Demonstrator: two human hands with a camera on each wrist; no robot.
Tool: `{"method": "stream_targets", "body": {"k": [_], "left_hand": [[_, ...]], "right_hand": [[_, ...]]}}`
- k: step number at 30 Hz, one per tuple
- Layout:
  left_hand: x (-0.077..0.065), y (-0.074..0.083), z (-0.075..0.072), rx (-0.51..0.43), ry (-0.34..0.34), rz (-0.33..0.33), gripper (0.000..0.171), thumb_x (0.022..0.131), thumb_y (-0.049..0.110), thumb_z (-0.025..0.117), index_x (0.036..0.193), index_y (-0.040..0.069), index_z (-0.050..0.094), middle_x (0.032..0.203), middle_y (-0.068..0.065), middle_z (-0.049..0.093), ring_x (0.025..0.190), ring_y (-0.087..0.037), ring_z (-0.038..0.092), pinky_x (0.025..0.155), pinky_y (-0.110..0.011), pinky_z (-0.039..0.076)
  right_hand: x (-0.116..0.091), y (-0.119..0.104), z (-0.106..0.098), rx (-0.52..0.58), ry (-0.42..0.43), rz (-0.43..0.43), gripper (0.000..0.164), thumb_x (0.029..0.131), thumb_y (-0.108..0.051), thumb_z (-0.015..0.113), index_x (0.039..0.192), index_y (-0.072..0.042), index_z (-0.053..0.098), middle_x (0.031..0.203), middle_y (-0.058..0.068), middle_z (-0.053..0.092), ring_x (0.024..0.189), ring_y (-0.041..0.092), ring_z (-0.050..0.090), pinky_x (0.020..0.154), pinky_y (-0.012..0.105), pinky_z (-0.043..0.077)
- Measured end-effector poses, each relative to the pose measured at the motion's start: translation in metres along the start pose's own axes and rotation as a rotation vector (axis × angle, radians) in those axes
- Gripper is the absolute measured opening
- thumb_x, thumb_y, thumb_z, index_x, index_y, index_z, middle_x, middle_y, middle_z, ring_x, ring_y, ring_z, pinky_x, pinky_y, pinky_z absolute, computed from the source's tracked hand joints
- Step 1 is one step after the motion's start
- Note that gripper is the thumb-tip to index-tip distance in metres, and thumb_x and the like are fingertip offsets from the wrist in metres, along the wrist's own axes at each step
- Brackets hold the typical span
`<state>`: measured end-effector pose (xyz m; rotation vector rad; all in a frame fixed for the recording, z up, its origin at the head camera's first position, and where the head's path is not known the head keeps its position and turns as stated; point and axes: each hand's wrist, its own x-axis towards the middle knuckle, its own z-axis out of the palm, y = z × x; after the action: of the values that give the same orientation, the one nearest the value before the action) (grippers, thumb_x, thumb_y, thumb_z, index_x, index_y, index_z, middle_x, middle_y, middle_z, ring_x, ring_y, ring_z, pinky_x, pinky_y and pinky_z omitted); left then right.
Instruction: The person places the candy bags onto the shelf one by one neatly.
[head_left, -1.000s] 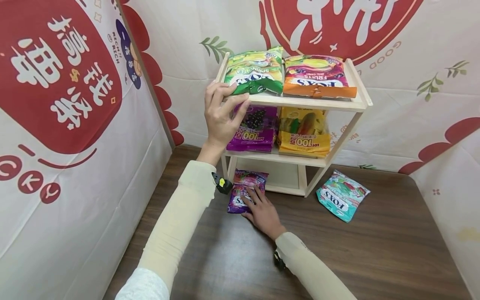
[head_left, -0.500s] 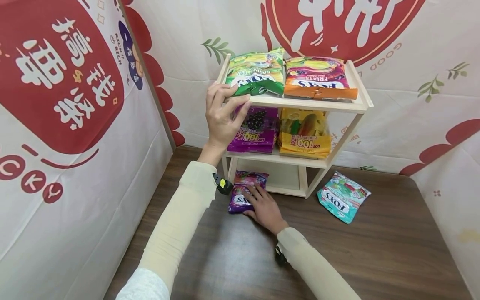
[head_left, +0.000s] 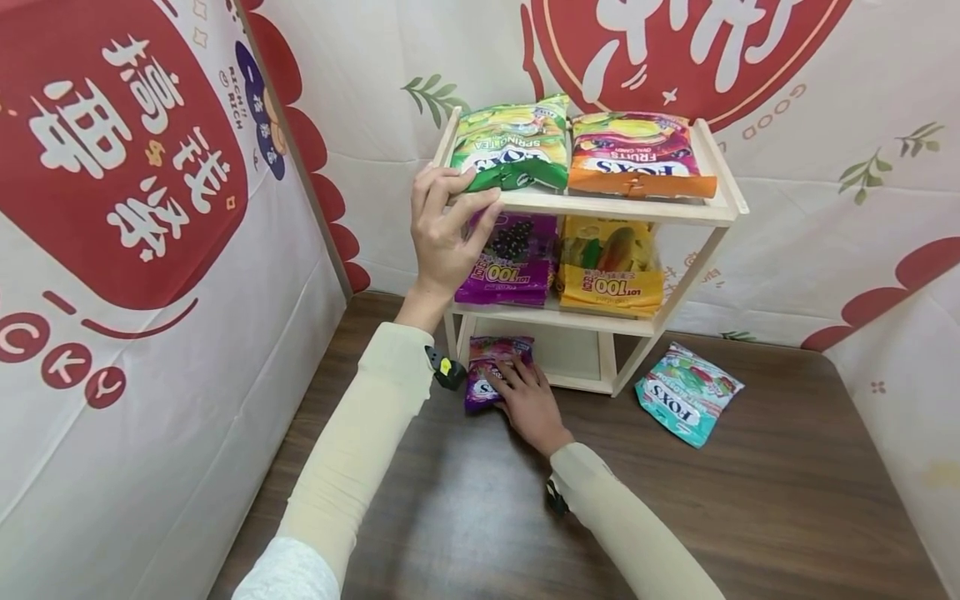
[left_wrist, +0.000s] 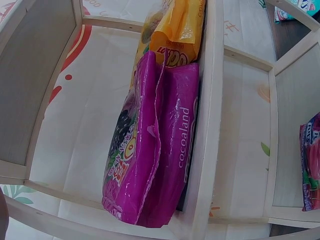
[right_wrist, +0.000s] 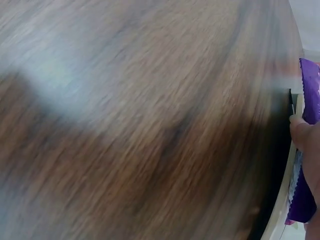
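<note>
My left hand [head_left: 447,232] grips the front left corner of the wooden shelf's [head_left: 615,207] top tier, fingers over the rim and thumb at its front. My right hand [head_left: 531,408] lies with extended fingers on a purple Fox's berries candy bag [head_left: 482,385], which is at the left front of the bottom tier. The bag's far end lies over the tier's base, while its near end extends past the front edge. The right wrist view has the right thumb [right_wrist: 299,131] along the bag's side.
A green candy bag [head_left: 510,137] and an orange-edged one [head_left: 633,150] lie on the top tier. Purple [head_left: 510,279] and yellow [head_left: 611,279] Cocoaland bags fill the middle tier. A teal Fox's bag [head_left: 686,392] lies on the table [head_left: 720,500] right of the shelf.
The right hand has slid the purple Fox's bag a little farther back onto the bottom tier. The left hand has kept its grip on the top corner.
</note>
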<state>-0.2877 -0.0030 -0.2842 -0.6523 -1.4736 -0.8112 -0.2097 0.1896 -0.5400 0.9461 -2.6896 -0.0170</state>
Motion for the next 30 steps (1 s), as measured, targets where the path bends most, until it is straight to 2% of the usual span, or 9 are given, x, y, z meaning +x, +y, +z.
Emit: {"method": "stream_targets", "body": {"k": [5,9,12,14,16,18,24,27,30], "left_hand": [[0.001,0.000,0.001,-0.007,-0.005,-0.001,0.011,0.081,0.017,0.074,0.089,0.010,0.075,0.101,-0.011,0.063,0.105,-0.029,0.049,0.107,-0.048,0.030],[0.000,0.001,0.001,0.005,-0.008,-0.003,0.011,0.081,0.018,0.074,0.088,0.010,0.074,0.101,-0.012,0.063,0.105,-0.030,0.049,0.107,-0.049,0.030],[0.000,0.000,0.000,0.009,-0.007,-0.006,0.011,0.081,0.019,0.074,0.088,0.010,0.074,0.101,-0.011,0.063,0.106,-0.030,0.049,0.107,-0.049,0.030],[0.000,0.000,0.000,0.009,-0.009,-0.009,0.011,0.081,0.019,0.073,0.088,0.010,0.074,0.101,-0.011,0.063,0.106,-0.030,0.049,0.107,-0.049,0.029],[0.000,0.001,0.000,0.008,-0.012,-0.013,0.011,0.082,0.019,0.073,0.088,0.010,0.075,0.102,-0.012,0.063,0.106,-0.030,0.049,0.107,-0.049,0.029],[0.000,0.001,0.000,0.006,-0.016,-0.013,0.012,0.081,0.019,0.073,0.089,0.010,0.075,0.102,-0.012,0.063,0.106,-0.030,0.049,0.108,-0.049,0.028],[0.000,0.001,0.000,0.001,-0.021,-0.004,0.011,0.081,0.016,0.074,0.090,0.009,0.075,0.102,-0.013,0.063,0.106,-0.031,0.049,0.109,-0.047,0.027],[0.000,0.000,-0.001,-0.001,-0.015,-0.006,0.011,0.081,0.015,0.073,0.090,0.008,0.075,0.101,-0.013,0.063,0.105,-0.031,0.049,0.109,-0.047,0.027],[0.001,0.000,-0.001,-0.007,-0.014,-0.007,0.011,0.081,0.014,0.073,0.090,0.008,0.075,0.101,-0.012,0.063,0.105,-0.031,0.049,0.109,-0.047,0.028]], "right_hand": [[0.003,-0.003,-0.003,-0.005,-0.060,0.036,0.061,0.087,-0.035,0.070,0.143,-0.025,0.046,0.145,0.007,0.043,0.137,0.032,0.032,0.106,0.056,0.030],[0.001,-0.011,-0.007,-0.010,-0.099,0.053,0.062,0.089,-0.031,0.068,0.145,-0.023,0.043,0.147,0.009,0.040,0.137,0.033,0.031,0.105,0.060,0.027],[-0.002,-0.020,-0.009,-0.009,-0.088,0.030,0.053,0.093,-0.019,0.060,0.144,-0.020,0.045,0.147,0.010,0.040,0.135,0.034,0.034,0.104,0.062,0.027],[-0.005,-0.026,-0.010,-0.013,-0.061,0.003,0.046,0.096,-0.010,0.049,0.141,-0.019,0.048,0.147,0.011,0.040,0.133,0.035,0.037,0.104,0.062,0.028],[-0.008,-0.033,-0.010,-0.020,-0.038,-0.011,0.047,0.096,-0.004,0.041,0.140,-0.018,0.050,0.148,0.012,0.039,0.133,0.035,0.038,0.104,0.061,0.029],[-0.011,-0.040,-0.009,-0.031,-0.040,0.003,0.048,0.095,-0.001,0.039,0.139,-0.017,0.050,0.148,0.012,0.038,0.132,0.035,0.038,0.105,0.059,0.029],[-0.015,-0.058,-0.010,-0.033,-0.017,0.118,0.045,0.096,-0.003,0.034,0.135,-0.014,0.054,0.142,0.015,0.045,0.129,0.037,0.042,0.104,0.057,0.031],[-0.016,-0.062,-0.011,-0.046,0.007,0.142,0.047,0.096,-0.007,0.028,0.133,-0.015,0.056,0.139,0.015,0.049,0.126,0.037,0.045,0.101,0.058,0.035],[-0.016,-0.063,-0.011,-0.059,-0.005,0.159,0.047,0.096,-0.009,0.028,0.132,-0.017,0.057,0.138,0.013,0.051,0.126,0.036,0.045,0.101,0.057,0.035]]}}
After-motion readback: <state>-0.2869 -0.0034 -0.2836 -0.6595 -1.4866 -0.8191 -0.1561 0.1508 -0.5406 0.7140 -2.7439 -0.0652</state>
